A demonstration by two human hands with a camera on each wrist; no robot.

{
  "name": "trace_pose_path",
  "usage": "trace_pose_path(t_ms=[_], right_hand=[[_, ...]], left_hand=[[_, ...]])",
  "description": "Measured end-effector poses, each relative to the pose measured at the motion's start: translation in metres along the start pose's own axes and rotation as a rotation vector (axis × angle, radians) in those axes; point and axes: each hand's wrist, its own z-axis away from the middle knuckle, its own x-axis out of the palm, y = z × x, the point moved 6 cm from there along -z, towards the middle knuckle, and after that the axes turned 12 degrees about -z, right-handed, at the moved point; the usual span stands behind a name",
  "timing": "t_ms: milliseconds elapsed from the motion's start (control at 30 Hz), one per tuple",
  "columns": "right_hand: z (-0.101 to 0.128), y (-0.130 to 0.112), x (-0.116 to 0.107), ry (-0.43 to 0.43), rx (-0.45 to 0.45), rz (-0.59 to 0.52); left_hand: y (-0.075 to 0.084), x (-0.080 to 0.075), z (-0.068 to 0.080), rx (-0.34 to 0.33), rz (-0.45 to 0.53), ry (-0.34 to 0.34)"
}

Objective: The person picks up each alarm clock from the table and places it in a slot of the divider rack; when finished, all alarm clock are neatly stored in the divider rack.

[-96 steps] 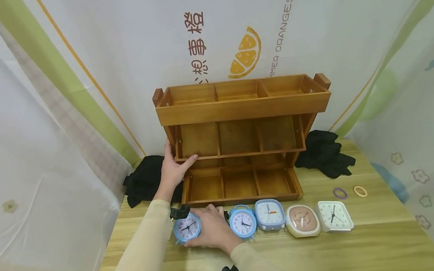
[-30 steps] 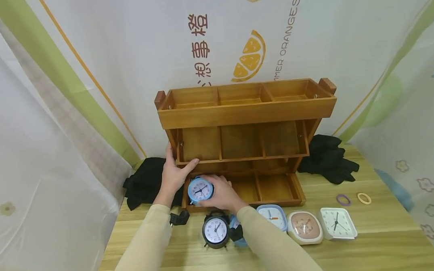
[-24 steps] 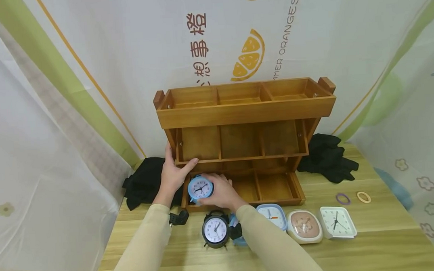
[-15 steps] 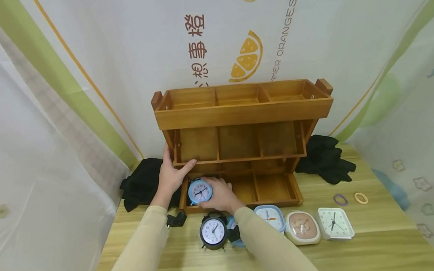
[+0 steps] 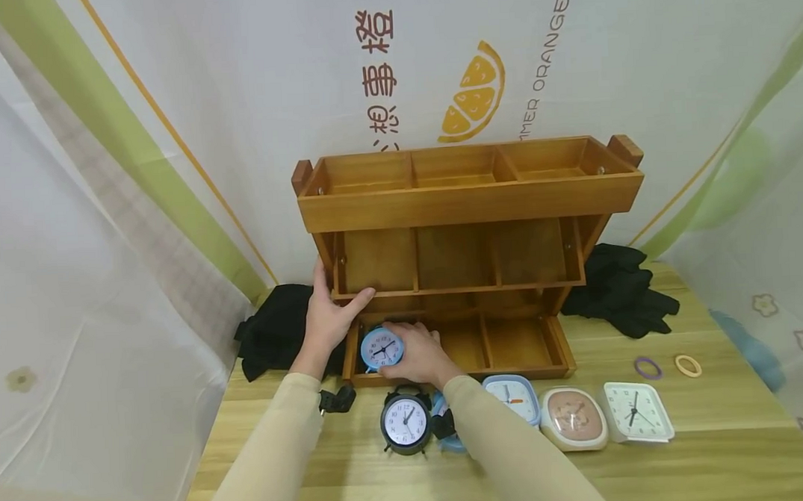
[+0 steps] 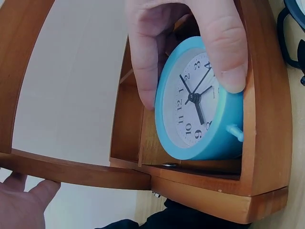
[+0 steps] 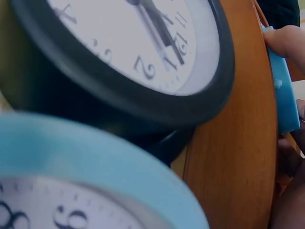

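My right hand (image 5: 421,354) grips a round light-blue twin-bell alarm clock (image 5: 382,348) in the bottom tier's left compartment of a three-tier wooden box (image 5: 470,203). In the left wrist view, the clock (image 6: 183,109) leans with its dial up, and the right thumb (image 6: 228,71) presses its rim. My left hand (image 5: 325,322) holds the box's left side, its thumb along the middle tier's front edge. Just in front of the box stands a black alarm clock (image 5: 406,421). Beside it, a second light-blue clock (image 5: 452,441) is mostly hidden by my right wrist.
To the right stand a square blue clock (image 5: 513,397), a cream-and-pink clock (image 5: 573,418) and a white square clock (image 5: 637,412). Purple (image 5: 647,367) and yellow (image 5: 688,366) rings lie behind them. Black cloths (image 5: 270,331) flank the box; a printed curtain (image 5: 267,99) hangs behind.
Since the earliest frame, my right hand has carried the blue clock from the table into the bottom left compartment, uncovering the black clock. Over the last second both hands stay nearly still; the view shifts slightly.
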Motion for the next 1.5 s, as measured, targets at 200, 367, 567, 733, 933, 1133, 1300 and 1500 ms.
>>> trace_pose_path(t_ms=[200, 367, 567, 733, 933, 1133, 1300, 1500], right_hand=[[0.002, 0.001, 0.001, -0.011, -0.007, -0.020], [0.002, 0.001, 0.004, -0.022, -0.023, -0.005], [0.002, 0.001, 0.002, -0.023, -0.026, 0.001], [0.005, 0.000, -0.004, -0.028, -0.047, 0.018], [0.015, -0.002, -0.013, -0.053, -0.060, 0.014], [0.034, -0.009, -0.023, -0.101, -0.073, -0.051], [0.051, -0.015, -0.028, -0.126, -0.104, -0.069], [0.073, -0.019, -0.024, -0.142, -0.099, -0.078]], left_hand=[[0.000, 0.000, 0.001, 0.006, 0.007, -0.005], [-0.001, -0.003, 0.004, 0.005, 0.003, 0.004], [0.000, -0.003, 0.004, 0.006, 0.008, 0.002], [0.001, -0.001, 0.002, 0.002, 0.014, -0.005], [0.002, 0.001, 0.000, 0.026, 0.020, 0.010], [0.003, 0.002, 0.000, 0.049, 0.030, 0.011], [0.003, 0.002, 0.000, 0.050, 0.022, 0.009], [0.002, 0.001, 0.000, 0.037, 0.008, 0.013]])
